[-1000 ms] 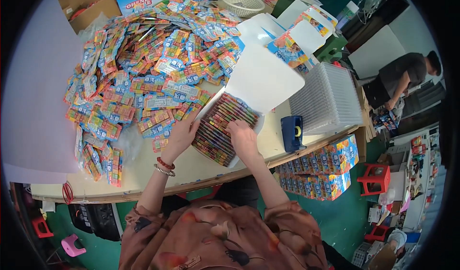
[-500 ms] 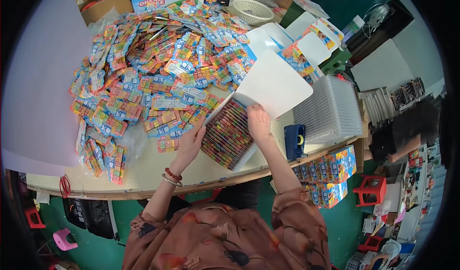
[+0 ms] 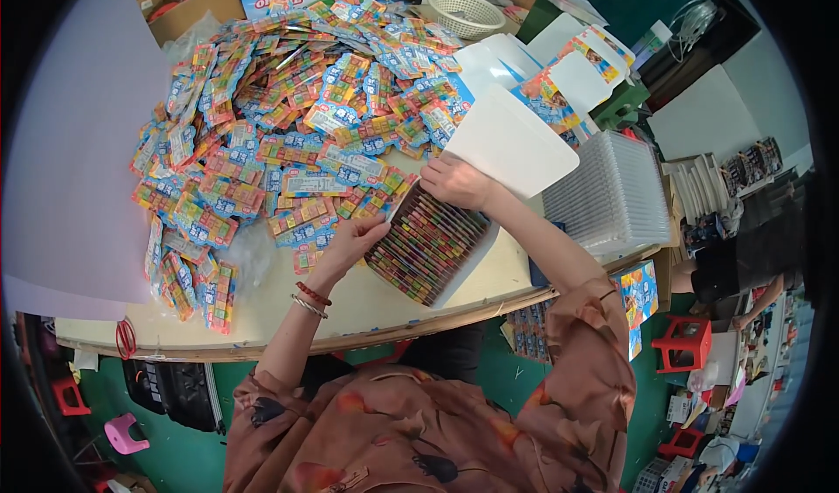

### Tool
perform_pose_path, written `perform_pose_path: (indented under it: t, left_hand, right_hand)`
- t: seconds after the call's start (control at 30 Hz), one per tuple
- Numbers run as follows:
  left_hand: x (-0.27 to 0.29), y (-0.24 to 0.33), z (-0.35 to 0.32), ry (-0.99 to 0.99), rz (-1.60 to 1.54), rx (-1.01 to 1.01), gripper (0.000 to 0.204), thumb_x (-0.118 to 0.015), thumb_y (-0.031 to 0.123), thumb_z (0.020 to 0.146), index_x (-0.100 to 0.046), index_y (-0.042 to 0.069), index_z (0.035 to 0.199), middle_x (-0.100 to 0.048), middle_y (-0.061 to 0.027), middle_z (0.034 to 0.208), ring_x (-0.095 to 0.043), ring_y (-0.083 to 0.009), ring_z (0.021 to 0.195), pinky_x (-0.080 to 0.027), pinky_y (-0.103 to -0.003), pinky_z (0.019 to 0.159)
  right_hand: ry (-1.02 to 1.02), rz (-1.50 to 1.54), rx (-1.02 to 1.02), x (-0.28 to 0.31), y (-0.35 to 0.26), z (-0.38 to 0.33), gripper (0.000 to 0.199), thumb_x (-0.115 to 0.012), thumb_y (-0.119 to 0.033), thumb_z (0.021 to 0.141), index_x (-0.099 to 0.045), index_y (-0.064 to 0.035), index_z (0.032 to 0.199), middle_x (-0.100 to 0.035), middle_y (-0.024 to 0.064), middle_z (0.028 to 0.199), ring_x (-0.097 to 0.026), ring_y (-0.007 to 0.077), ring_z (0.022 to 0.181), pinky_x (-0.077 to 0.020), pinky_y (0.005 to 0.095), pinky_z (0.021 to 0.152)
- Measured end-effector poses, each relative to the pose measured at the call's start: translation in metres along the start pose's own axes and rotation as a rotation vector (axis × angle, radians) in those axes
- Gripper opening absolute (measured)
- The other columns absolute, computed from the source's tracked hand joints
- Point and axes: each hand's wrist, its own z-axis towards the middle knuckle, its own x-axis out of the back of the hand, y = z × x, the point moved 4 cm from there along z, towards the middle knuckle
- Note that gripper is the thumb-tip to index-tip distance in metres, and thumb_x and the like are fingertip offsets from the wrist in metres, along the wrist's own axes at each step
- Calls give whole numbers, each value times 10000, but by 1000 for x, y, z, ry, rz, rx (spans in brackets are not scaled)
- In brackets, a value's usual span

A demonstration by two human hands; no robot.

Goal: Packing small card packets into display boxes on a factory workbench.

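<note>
A white carton lies tilted on the table in front of me, packed with rows of colourful flat blister packs standing on edge. Its white flap is folded back at the far right. My left hand grips the carton's left wall, thumb on the rim. At the far end, my right hand has its fingers curled over the rim by the flap; the fingertips are partly hidden. My right forearm passes over the flap's near edge.
A large heap of blue and orange blister packs covers the table's left and back. Stacked clear plastic trays stand to the right, near a partly covered blue tape dispenser. Printed cartons sit below the table edge. Another person is at far right.
My right hand has moved from the carton's right side to its far left corner, and its forearm now covers most of the tape dispenser. My left hand stays on the left wall.
</note>
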Motion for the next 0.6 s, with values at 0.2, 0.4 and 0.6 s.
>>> perform_pose_path:
  t: [0.2, 0.4, 0.6]
  left_hand:
    - [-2, -9, 3, 45, 240, -20, 449, -662, 249, 897, -580, -39, 1231, -696, -72, 922, -585, -58, 776, -474, -253, 675]
    - [-12, -2, -10, 208, 439, -129, 411, -671, 177, 864, -594, -16, 1218, -683, -234, 932, -650, -155, 751, -481, -308, 664]
    - [-10, -5, -11, 222, 341, -162, 387, -643, 120, 877, -579, 2, 1240, -666, -245, 901, -635, -169, 701, -481, -305, 670]
  right_hand:
    - [-6, -64, 54, -1, -2, -5, 131, -555, -153, 805, -611, -89, 904, -577, 17, 861, -579, 155, 849, -497, 267, 708]
    - [-357, 139, -163, -4, 6, 7, 132, -608, -184, 788, -603, -75, 862, -556, 52, 860, -579, 210, 882, -494, 320, 751]
    - [-308, 694, -82, -2, -8, 69, 190, -749, -202, 687, -714, -63, 812, -606, 95, 842, -578, 262, 950, -467, 389, 767]
